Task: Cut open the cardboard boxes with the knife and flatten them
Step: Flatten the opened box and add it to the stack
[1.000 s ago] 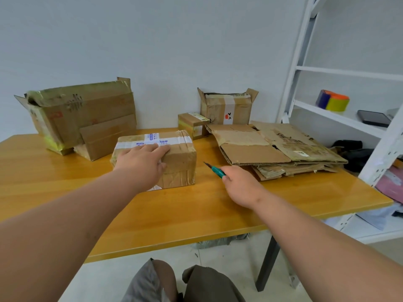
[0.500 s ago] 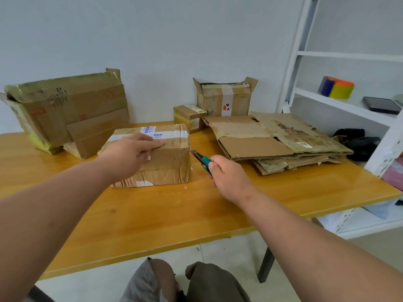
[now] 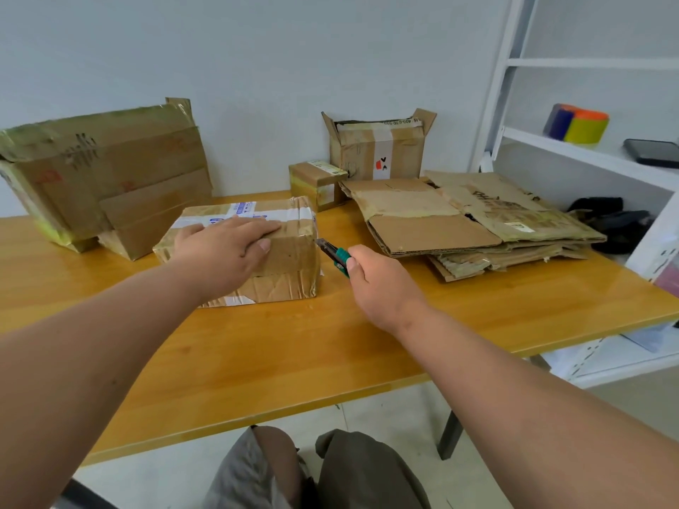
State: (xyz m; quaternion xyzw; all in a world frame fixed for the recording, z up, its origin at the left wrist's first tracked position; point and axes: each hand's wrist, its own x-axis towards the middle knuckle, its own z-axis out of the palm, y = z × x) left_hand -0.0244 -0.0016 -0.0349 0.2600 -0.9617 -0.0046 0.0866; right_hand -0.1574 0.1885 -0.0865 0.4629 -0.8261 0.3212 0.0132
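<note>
Since a moment ago your knife (image 3: 333, 253) tip has closed in on the box's (image 3: 290, 247) right edge. Your left hand (image 3: 226, 246) lies flat on top of the box, fingers straight, mid-table (image 3: 294, 347). Your right hand (image 3: 382, 284) grips the knife, fingers curled round its handle; flattened cardboard (image 3: 459, 218) lies right.

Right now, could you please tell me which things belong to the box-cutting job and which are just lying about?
Job: taped box, knife, left hand, right hand, flattened stack, uncut boxes.
Lying about: tape rolls, phone, black cloth.
</note>
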